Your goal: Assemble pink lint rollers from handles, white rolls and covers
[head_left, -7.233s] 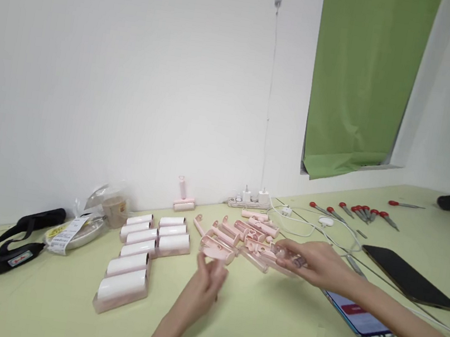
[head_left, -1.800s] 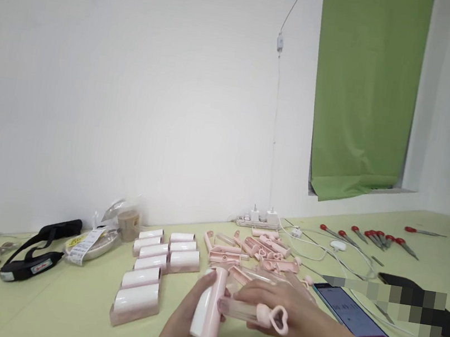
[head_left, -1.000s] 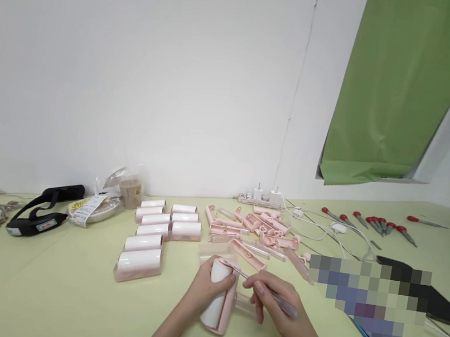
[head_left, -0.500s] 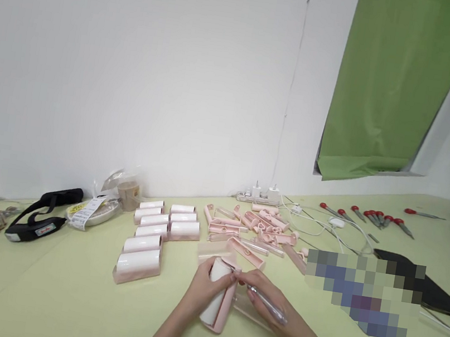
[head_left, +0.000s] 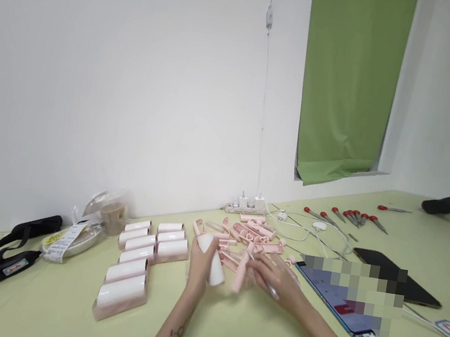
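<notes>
My left hand is closed round a white lint roll, held upright above the pale green table. Beside it my right hand pinches a thin screwdriver and also touches a pink roller cover that stands close to the roll. Just behind both hands lies a heap of pink handles and clear covers. To the left, several white rolls in pink holders lie in two rows.
A phone on a charging cable lies right of my right hand, a dark tablet beyond it. Red-handled screwdrivers and a power strip sit near the wall. A black strap device and wrapped food lie far left.
My left hand has lifted the white roll out of its pink cover, and the cover now stands apart by my right hand. The view has swung to the right.
</notes>
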Motion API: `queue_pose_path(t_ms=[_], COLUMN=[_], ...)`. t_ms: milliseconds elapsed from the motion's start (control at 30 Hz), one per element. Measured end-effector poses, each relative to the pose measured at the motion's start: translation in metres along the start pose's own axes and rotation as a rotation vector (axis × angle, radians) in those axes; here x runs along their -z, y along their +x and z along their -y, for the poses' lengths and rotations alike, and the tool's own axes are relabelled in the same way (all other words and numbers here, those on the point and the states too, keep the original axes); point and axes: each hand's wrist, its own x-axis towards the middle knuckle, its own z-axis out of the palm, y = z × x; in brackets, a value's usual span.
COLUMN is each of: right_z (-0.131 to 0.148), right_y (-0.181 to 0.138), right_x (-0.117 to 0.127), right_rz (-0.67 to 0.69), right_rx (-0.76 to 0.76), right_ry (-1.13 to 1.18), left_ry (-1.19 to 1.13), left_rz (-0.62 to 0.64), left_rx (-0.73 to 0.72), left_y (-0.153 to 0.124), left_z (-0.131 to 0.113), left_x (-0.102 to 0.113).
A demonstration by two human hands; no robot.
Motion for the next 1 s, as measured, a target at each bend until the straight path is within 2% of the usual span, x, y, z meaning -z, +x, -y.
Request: queue_pose_path(t_ms=[100,167,300,367,467,533,667,833,1000], right_z=[-0.025,-0.035,-0.032,-0.017,0.012,0.028,0.039,0.032,0.029], right_y=[0.027,0.04,0.051,0.051,0.051,0.05,0.048,0.042,0.037], right_x=[0.004,0.004,0.001,-0.002,-0.006,-0.007,-0.005,-0.001,-0.001], right_rz=[0.009,0.013,-0.051,-0.088,-0.085,-0.065,-0.075,-0.109,-0.103], right_rx=[-0.143,-0.185,-0.231,-0.291,-0.352,-0.341,-0.332,-0.355,-0.34], right_ry=[0.06,0.074,0.109,0.355,0.875,1.024,1.052,1.018,1.019], left_ry=[0.03,0.047,0.111,0.145,0.218,0.268,0.317,0.334,0.339], left_rz=[0.021,0.056,0.091,0.094,0.078,0.068,0.1,0.18,0.188], left_rx=[-0.02,-0.008,-0.012,-0.026,-0.045,-0.047,-0.036,-0.02,0.014], left_y=[0.016,0.018,0.012,0.009,0.005,0.005,0.009,0.013,0.011], left_z=[-0.011,-0.011,-0.002,0.002,0.005,0.005,0.003,0.003,0.008], left_x=[0.002,0.005,0.014,0.019,0.026,0.029,0.028,0.021,0.019])
